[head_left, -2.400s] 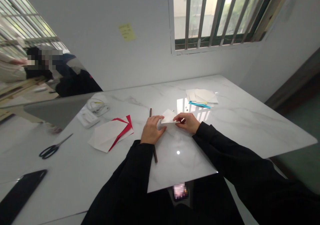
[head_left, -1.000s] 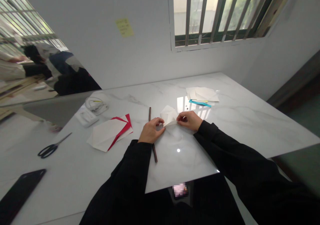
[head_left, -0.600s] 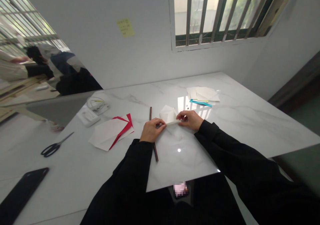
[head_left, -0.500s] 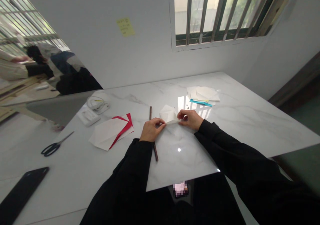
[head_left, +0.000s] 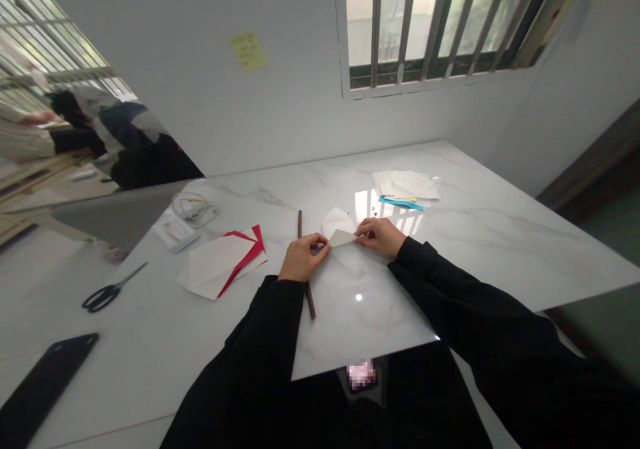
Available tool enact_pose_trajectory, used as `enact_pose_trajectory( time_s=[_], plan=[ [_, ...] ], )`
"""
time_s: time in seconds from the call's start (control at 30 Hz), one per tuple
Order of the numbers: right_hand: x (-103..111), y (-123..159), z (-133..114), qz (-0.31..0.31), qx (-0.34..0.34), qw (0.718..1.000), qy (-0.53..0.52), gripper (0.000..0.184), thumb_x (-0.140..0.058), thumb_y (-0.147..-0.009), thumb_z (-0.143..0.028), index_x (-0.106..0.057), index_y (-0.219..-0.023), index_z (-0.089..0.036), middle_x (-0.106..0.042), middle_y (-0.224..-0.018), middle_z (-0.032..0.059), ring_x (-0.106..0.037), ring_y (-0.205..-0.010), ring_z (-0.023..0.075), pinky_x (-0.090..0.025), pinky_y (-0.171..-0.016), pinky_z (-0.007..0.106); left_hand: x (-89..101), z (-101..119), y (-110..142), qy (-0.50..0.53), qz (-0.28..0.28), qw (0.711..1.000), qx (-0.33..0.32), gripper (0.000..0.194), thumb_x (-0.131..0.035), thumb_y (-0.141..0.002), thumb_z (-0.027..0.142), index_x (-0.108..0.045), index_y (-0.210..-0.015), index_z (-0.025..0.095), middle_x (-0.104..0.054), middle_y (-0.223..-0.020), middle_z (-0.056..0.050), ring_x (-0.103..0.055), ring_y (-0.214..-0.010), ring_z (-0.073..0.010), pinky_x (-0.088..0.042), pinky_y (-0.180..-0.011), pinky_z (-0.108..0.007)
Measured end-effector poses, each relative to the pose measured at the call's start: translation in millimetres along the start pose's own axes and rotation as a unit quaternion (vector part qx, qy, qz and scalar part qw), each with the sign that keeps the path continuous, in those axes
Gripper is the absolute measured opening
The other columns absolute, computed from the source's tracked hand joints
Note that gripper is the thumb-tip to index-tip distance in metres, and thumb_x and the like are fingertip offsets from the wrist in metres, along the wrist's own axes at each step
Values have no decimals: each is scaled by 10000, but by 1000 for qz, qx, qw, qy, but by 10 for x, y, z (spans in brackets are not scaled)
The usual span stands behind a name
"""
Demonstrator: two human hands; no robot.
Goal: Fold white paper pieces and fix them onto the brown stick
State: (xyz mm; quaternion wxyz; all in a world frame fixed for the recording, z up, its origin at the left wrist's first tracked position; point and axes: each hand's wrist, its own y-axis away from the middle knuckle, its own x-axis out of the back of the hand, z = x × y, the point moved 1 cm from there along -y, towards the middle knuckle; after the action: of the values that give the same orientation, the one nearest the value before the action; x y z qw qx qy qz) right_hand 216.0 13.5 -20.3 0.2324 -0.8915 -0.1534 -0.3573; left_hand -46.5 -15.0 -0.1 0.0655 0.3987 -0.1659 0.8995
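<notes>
A small piece of white paper (head_left: 342, 238) is pinched between my two hands, its near edge folded up. My left hand (head_left: 303, 257) has thumb and fingers closed on the paper's left corner. On the right corner, my right hand (head_left: 381, 238) grips it between thumb and fingertips. Behind the folded part, more white paper (head_left: 336, 217) rests on the tabletop; I cannot tell whether it is the same sheet. A thin dark brown stick (head_left: 311, 301) lies under my left wrist, which covers its middle.
Left of my hands lie white and red papers (head_left: 220, 262), black-handled scissors (head_left: 103, 297), a white box (head_left: 175, 230) with a coiled cable (head_left: 200, 209) and a black phone-like slab (head_left: 47, 382). White and blue papers (head_left: 407, 186) sit at the back right. People appear at far left.
The paper's near edge has been lifted and folded, so a slightly darker flap now shows between my fingers. Both hands keep nearly the same place.
</notes>
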Motion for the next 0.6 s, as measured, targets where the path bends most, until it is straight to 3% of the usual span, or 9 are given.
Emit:
enact_pose_trajectory(
  time_s=[0.3, 0.6],
  plan=[
    [63, 11, 1, -36, 0, 999, -21, 182, -849, -828, -179, -879, -1001, -228, -751, -1025, 67, -608, -756, 137, -504, -759, 273, 3, -27, 1, 27, -25, 998, -54, 122, -709, -842, 351, -746, -824, 237, -801, -1020, -46, -732, -952, -228, -549, -911, -362],
    [93, 17, -41, -57, 9, 998, -8, 255, -916, -766, -226, -877, -1015, -260, -713, -1047, 64, -612, -797, 153, -496, -792, 293, 16, 9, 1, -12, -52, 995, -84, 85, -762, -841, 328, -772, -885, 255, -776, -1060, -51, -716, -1021, -254, -540, -971, -403]
  ],
)
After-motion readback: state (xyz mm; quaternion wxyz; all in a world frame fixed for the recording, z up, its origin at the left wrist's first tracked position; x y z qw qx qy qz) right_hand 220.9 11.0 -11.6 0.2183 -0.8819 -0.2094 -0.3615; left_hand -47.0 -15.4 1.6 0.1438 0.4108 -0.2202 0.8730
